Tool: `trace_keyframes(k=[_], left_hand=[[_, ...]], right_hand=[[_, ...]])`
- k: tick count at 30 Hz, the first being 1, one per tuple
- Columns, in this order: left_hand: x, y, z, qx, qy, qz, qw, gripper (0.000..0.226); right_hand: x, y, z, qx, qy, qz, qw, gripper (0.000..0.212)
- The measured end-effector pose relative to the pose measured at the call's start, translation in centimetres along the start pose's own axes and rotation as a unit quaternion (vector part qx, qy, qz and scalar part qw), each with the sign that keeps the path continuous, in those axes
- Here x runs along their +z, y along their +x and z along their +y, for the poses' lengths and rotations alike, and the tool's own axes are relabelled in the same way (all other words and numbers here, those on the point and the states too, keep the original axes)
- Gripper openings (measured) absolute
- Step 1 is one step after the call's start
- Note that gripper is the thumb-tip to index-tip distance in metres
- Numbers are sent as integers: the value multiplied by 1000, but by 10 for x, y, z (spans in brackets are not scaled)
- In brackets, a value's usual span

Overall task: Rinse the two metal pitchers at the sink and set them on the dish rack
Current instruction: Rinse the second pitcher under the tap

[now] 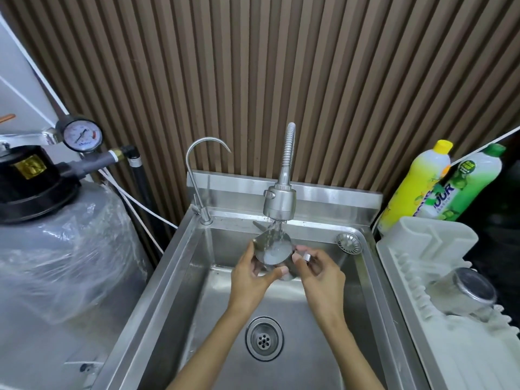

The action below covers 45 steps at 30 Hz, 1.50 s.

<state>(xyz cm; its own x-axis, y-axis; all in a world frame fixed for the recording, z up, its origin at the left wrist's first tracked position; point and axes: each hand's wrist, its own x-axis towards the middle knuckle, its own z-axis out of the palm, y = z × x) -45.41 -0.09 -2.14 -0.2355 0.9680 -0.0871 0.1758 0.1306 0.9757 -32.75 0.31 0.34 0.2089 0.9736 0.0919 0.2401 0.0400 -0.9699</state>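
A small metal pitcher (pixel 272 250) is held upright under the flexible tap (pixel 280 202), and water runs into its open mouth. My left hand (pixel 250 280) wraps around its body from the left and below. My right hand (pixel 318 273) grips its handle on the right side. Both hands are over the steel sink (pixel 168 277), above the basin. A second metal pitcher (pixel 464 291) lies tilted, bottom towards me, on the white dish rack (pixel 416 280) to the right of the sink.
A thin gooseneck tap (pixel 194 164) stands at the sink's back left corner. A loose strainer (pixel 349 242) lies on the back right ledge. Two detergent bottles (pixel 413 184) stand behind the rack. A plastic-wrapped filter tank (pixel 53 249) with a pressure gauge (pixel 81 135) fills the left.
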Motion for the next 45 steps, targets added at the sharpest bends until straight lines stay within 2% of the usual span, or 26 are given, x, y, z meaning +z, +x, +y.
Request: trace_keyframes(k=[3,5,7,9,11,13,14,15,16,18,20,21,22,24,25,27,29,30,31,33,35,37,40,41,43,45], left_hand=[[4,0,0,58,-26,32,997,92],[-1,-2,11,125,46,46,990,90],[-6,-4,18,160,114,53,979,90],[-7,-8,17,124,163,79,976,93],[-7,-10,12,55,147,75,985,93],[-4,-9,5,13,79,46,996,86],[-2,-8,3,-5,27,32,999,84],[2,-7,1,-13,-27,25,999,86],[5,-6,0,-11,-56,33,998,90],[9,-4,3,41,-46,62,996,95],[7,-7,15,114,44,101,987,92],[5,-8,19,138,105,115,978,90],[3,-11,23,136,171,127,967,90],[-2,-15,21,70,251,124,957,93],[-4,-15,19,32,244,101,964,93],[-5,-12,9,-31,136,37,990,75],[0,-5,0,-69,22,-12,997,55],[4,-2,-1,-69,-18,-20,997,55],[8,0,-1,-59,-50,-17,997,61],[12,4,1,-13,-52,20,998,85],[8,2,13,61,42,79,994,94],[3,-3,19,116,128,114,978,96],[1,-11,19,70,206,124,968,103],[2,-12,19,44,199,106,973,97],[4,-7,14,1,124,55,991,61],[8,0,8,-19,53,3,998,37]], right_hand=[[4,-3,5,33,115,-39,992,3],[7,-5,11,108,229,-91,963,14],[6,-5,14,159,267,-110,944,16],[2,-2,7,170,224,-105,954,15],[-4,4,-4,135,85,-73,984,17],[-8,7,-17,58,-95,-37,993,18],[-7,6,-20,18,-138,-24,990,14],[-6,3,-22,-12,-134,-17,991,7],[-3,0,-18,-19,-91,-14,996,2],[2,-1,-8,35,77,-39,996,6],[8,0,7,136,279,-94,946,15],[10,1,12,177,336,-115,918,17],[9,2,15,203,338,-136,909,16],[2,3,14,213,258,-158,929,14],[-1,4,11,202,194,-150,948,14],[-5,10,2,134,17,-94,986,16],[-7,12,-10,41,-143,-38,988,16],[-6,11,-13,7,-156,-25,987,17],[-5,11,-14,-13,-122,-25,992,19],[-2,9,-10,4,26,-50,998,23],[2,10,-1,75,192,-97,974,24],[4,8,8,151,277,-120,941,21],[-2,7,6,182,231,-108,950,14],[-5,8,2,176,188,-92,962,15],[-9,14,-5,121,28,-47,991,18],[-12,20,-11,23,-132,-18,991,17]])
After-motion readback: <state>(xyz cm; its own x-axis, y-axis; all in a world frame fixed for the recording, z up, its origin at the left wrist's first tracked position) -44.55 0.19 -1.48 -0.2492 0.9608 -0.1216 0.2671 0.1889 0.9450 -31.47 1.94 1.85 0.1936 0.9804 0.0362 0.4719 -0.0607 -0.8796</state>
